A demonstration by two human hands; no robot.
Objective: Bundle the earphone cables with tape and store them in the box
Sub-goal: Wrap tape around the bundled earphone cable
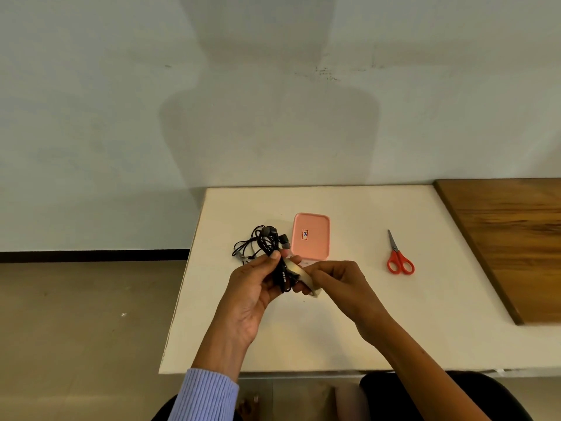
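Note:
My left hand [253, 284] grips a bunch of black earphone cables [267, 244] above the white table [334, 323]; the earbuds stick up past my fingers and loose loops hang to the left. My right hand [337, 281] pinches a roll of clear tape [299, 273] pressed against the bundle's right side. Just behind both hands lies the pink box [311, 235] with a small sticker on its closed lid.
Red-handled scissors [399, 258] lie on the table to the right of the box. A wooden board [513, 238] covers the table's right end. The table's left edge drops to the floor [91, 329]; a wall stands behind.

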